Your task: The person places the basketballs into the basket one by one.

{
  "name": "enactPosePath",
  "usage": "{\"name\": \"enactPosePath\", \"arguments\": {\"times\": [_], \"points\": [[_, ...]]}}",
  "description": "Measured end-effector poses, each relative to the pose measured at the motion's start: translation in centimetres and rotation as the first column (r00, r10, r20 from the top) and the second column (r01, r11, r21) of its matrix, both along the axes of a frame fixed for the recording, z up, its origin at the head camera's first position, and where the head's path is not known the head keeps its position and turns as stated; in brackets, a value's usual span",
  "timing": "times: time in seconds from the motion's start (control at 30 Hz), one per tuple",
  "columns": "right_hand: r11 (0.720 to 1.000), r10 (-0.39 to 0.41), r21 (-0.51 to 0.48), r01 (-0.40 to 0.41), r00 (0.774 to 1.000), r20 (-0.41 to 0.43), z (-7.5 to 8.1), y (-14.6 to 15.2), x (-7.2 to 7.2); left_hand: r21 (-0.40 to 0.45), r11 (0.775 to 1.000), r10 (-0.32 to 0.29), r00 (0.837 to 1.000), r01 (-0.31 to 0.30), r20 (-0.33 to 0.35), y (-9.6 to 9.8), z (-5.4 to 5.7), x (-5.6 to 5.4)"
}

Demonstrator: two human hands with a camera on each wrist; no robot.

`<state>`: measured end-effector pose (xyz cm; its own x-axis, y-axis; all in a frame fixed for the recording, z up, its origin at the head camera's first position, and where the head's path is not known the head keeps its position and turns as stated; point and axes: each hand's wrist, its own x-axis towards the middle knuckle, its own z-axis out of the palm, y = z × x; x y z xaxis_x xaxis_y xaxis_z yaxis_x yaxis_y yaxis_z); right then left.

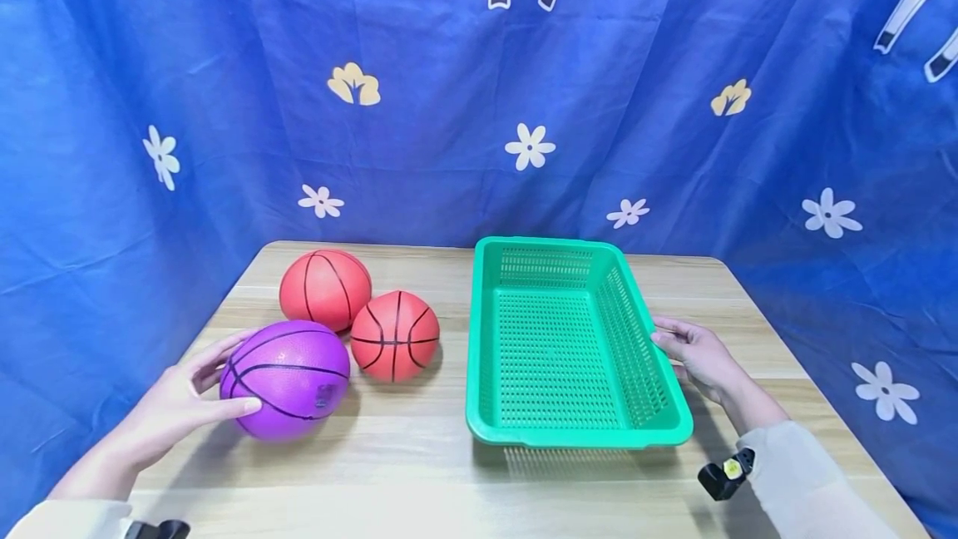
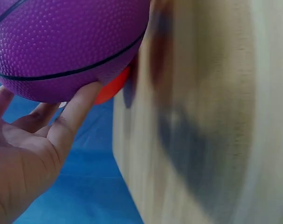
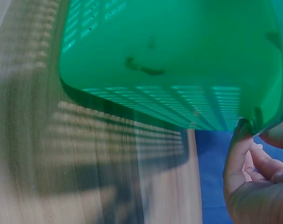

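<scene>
Far left: a blue curtain (image 1: pixel 97 273), printed with white flowers, which runs behind the table across the whole width. In front of it, a pale left sleeve (image 1: pixel 71 520) with a dark wrist device (image 1: pixel 157 531) at its cuff. The left hand (image 1: pixel 168 406) reaches in from the lower left and grips a purple ball (image 1: pixel 288 381) by its left side, thumb on the near face, fingers set apart from the thumb and curved round the far side. The ball, marked with black seams, is above the left part of the wooden tabletop (image 1: pixel 404 456); whether its underside touches the wood cannot be told. Behind it lies a rear red ball (image 1: pixel 325 289), partly covered by the purple one in the head view. Just to the right, a front red ball (image 1: pixel 395 335) with black lines rests on the wood.

Right of centre: a green basket (image 1: pixel 584 437), rectangular, its base and side walls perforated. The right hand (image 1: pixel 699 360) pinches the rim of its right side, thumb above and fingers below, clamped together on the edge. Contact between basket and wood is uncertain. Far right: a pale right sleeve (image 1: pixel 812 477), with a black wrist device (image 1: pixel 724 477).
</scene>
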<state>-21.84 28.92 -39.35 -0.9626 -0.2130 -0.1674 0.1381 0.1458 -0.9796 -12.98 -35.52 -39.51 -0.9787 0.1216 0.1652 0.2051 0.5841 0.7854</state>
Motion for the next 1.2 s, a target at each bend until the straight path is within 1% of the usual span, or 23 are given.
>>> {"name": "enactPosePath", "arguments": {"times": [0.07, 0.13, 0.27, 0.33, 0.4, 0.47, 0.5, 0.63, 0.73, 0.8, 0.9, 0.93, 0.97, 1.07, 1.13, 1.2], "points": [[1.0, -0.004, 0.006, 0.004, 1.0, 0.004, 0.0, 0.0, 0.0, 0.013, 1.0, 0.004, 1.0, -0.004, -0.014, -0.3, 0.3, 0.0], [1.0, -0.009, 0.015, 0.008, 1.0, 0.007, 0.0, 0.0, 0.0, 0.035, 0.999, -0.005, 0.999, 0.006, -0.038, -0.4, 0.6, -0.1], [1.0, -0.012, 0.024, 0.012, 1.0, 0.011, 0.0, 0.0, -0.1, 0.116, 0.992, -0.041, 0.994, 0.054, -0.104, -0.1, 1.8, -0.3], [1.0, -0.013, 0.027, 0.012, 1.0, 0.013, 0.0, 0.0, -0.1, 0.2, 0.976, -0.065, 0.989, 0.091, -0.132, 0.2, 2.6, -0.6], [1.0, -0.012, 0.029, 0.011, 1.0, 0.014, 0.0, 0.0, -0.1, 0.275, 0.954, -0.081, 0.984, 0.122, -0.158, 0.6, 3.6, -1.0], [0.999, -0.011, 0.031, 0.01, 1.0, 0.015, -0.1, 0.0, -0.1, 0.349, 0.925, -0.093, 0.98, 0.151, -0.179, 1.1, 4.5, -1.5], [1.0, -0.011, 0.03, 0.01, 1.0, 0.015, 0.0, 0.0, -0.1, 0.37, 0.916, -0.09, 0.978, 0.155, -0.187, 1.3, 5.0, -1.8], [1.0, -0.014, 0.027, 0.013, 1.0, 0.015, 0.0, 0.0, -0.1, 0.4, 0.903, -0.074, 0.975, 0.154, -0.21, 2.6, 6.7, -2.9], [0.999, -0.017, 0.032, 0.016, 1.0, 0.012, 0.0, 0.0, -0.2, 0.412, 0.899, -0.062, 0.973, 0.151, -0.221, 3.8, 7.8, -3.8], [0.999, -0.018, 0.036, 0.017, 1.0, 0.009, -0.1, 0.1, -0.2, 0.416, 0.899, -0.048, 0.974, 0.139, -0.223, 4.7, 8.4, -4.5], [0.999, -0.016, 0.037, 0.016, 1.0, 0.006, -0.1, 0.1, -0.2, 0.376, 0.922, -0.008, 0.976, 0.091, -0.218, 6.2, 9.2, -5.4], [0.999, -0.016, 0.035, 0.016, 1.0, 0.005, -0.2, 0.1, -0.2, 0.351, 0.934, 0.009, 0.977, 0.069, -0.215, 6.7, 9.4, -5.8], [0.999, -0.016, 0.031, 0.016, 1.0, 0.006, -0.2, 0.1, -0.2, 0.328, 0.943, 0.014, 0.977, 0.058, -0.213, 7.2, 9.5, -6.2], [0.999, -0.016, 0.027, 0.016, 1.0, 0.004, -0.3, 0.2, -0.2, 0.271, 0.962, 0.019, 0.978, 0.038, -0.208, 8.4, 9.9, -7.3], [0.999, -0.015, 0.029, 0.015, 1.0, 0.001, -0.3, 0.2, -0.2, 0.258, 0.965, 0.017, 0.981, 0.034, -0.194, 9.4, 10.0, -8.0], [0.999, -0.014, 0.033, 0.014, 1.0, -0.001, -0.3, 0.1, -0.2, 0.263, 0.964, 0.015, 0.985, 0.031, -0.173, 10.5, 10.1, -8.7]]}}
